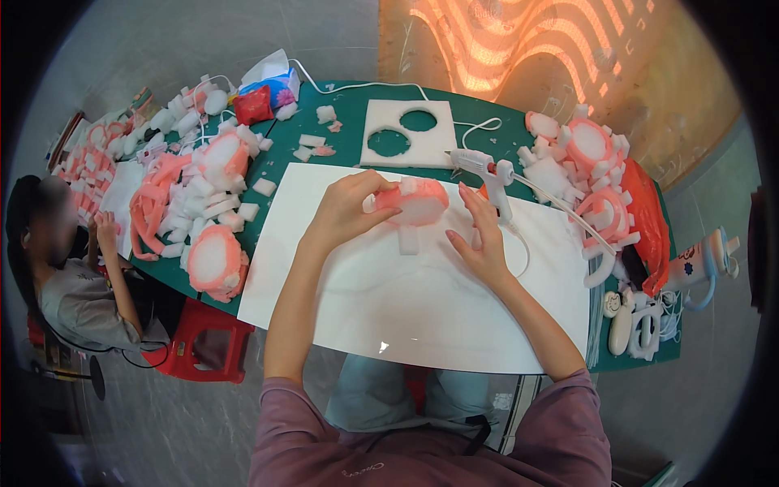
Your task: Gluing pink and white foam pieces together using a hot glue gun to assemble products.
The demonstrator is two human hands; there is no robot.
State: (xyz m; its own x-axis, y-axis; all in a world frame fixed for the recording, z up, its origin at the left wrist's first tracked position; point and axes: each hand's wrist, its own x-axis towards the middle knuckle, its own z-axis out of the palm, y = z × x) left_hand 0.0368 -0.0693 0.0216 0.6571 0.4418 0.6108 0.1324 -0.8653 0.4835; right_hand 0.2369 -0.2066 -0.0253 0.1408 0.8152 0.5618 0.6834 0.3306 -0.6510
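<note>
My left hand (350,204) grips the left edge of a round foam piece (420,213) with a white face and a fuzzy pink rim. A small white foam block (408,241) sticks out from its near side. Just right of the piece, my right hand (484,243) has its fingers apart and holds nothing. Beyond that hand a white glue gun (492,172) rests near the far edge of the white board (373,308). Past the board's far edge lies a white foam sheet (438,140) with two round holes.
On the left of the green table (284,146) are heaped pink and white foam pieces (219,191). More foam pieces (588,144) and a red plastic bag (649,219) are on the right. Another person (89,284) sits at the left, near a red stool (207,341).
</note>
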